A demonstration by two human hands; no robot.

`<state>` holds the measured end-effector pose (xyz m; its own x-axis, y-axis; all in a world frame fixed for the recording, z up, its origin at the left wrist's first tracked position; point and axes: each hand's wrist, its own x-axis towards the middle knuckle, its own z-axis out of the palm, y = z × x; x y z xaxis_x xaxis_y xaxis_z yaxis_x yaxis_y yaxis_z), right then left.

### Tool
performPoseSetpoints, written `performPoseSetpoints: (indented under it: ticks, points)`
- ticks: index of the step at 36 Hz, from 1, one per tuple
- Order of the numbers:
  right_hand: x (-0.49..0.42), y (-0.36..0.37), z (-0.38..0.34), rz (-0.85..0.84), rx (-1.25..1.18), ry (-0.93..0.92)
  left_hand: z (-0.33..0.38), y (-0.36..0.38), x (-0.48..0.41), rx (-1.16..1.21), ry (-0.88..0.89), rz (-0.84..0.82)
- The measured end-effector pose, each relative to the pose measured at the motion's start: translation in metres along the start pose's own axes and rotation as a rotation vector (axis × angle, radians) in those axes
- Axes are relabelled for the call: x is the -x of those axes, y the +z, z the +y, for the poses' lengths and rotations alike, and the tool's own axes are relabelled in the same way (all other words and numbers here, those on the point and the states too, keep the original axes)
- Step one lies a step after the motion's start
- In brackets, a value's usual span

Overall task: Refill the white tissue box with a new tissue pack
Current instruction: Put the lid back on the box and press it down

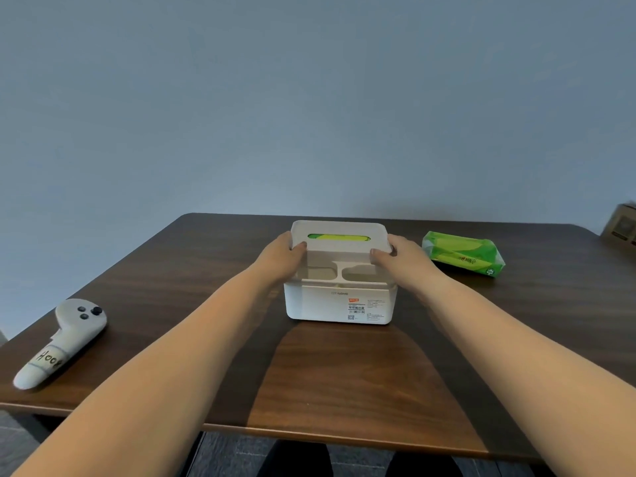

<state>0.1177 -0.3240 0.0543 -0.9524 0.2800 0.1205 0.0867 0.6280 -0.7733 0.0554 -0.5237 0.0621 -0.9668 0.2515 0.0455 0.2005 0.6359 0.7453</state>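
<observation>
- The box (pixel 340 290) stands mid-table, its labelled front wall facing the person and its open front compartments showing below the lid.
- The lid (pixel 339 237) sits on the rear part of the box, long axis running left to right; green shows through its slot (pixel 339 237), so a pack appears to be inside already. Whether that one is old or new cannot be told.
- The left hand (pixel 284 258) clasps the lid's left end and the right hand (pixel 399 253) its right end; the fingers (pixel 378 252) curl over the near edge, closed on the lid, one hand at each short end.
- That matters for the coming move: with the hands opposite each other along the long axis, the lid looks set to go straight up or straight down. I cannot tell which.
- A green pack (pixel 463 253) lies on the table (pixel 344 373) just right of the box, nearer the right hand, apart from it, long axis angled toward the near right.
- A white controller (pixel 63 340) lies well off to the left, clear of the work.
</observation>
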Motion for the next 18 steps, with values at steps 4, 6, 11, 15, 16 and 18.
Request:
performPoseSetpoints:
  ticks: [4, 6, 11, 15, 16, 18]
  points:
    - [-0.0013, 0.0035, 0.0012, 0.027, 0.022, 0.005, 0.0027, -0.0005, 0.0025, -0.013, 0.006, 0.005]
    - [-0.0015, 0.0052, 0.0008, 0.038, 0.037, 0.012, 0.0037, -0.0007, 0.0024, -0.022, -0.006, 0.007]
    - [-0.0069, 0.0053, 0.0036, 0.108, 0.116, -0.020, 0.0072, 0.0000, 0.0029, -0.072, 0.010, -0.002]
    - [-0.0052, 0.0055, 0.0046, 0.100, 0.181, -0.010, 0.0060, 0.0024, 0.0021, -0.092, 0.032, 0.003]
    - [-0.0046, 0.0057, 0.0052, 0.091, 0.195, -0.017, 0.0048, 0.0030, 0.0016, -0.088, 0.032, 0.006]
    - [-0.0034, 0.0070, 0.0059, 0.077, 0.202, -0.037, 0.0021, 0.0044, -0.0004, -0.075, 0.026, 0.011]
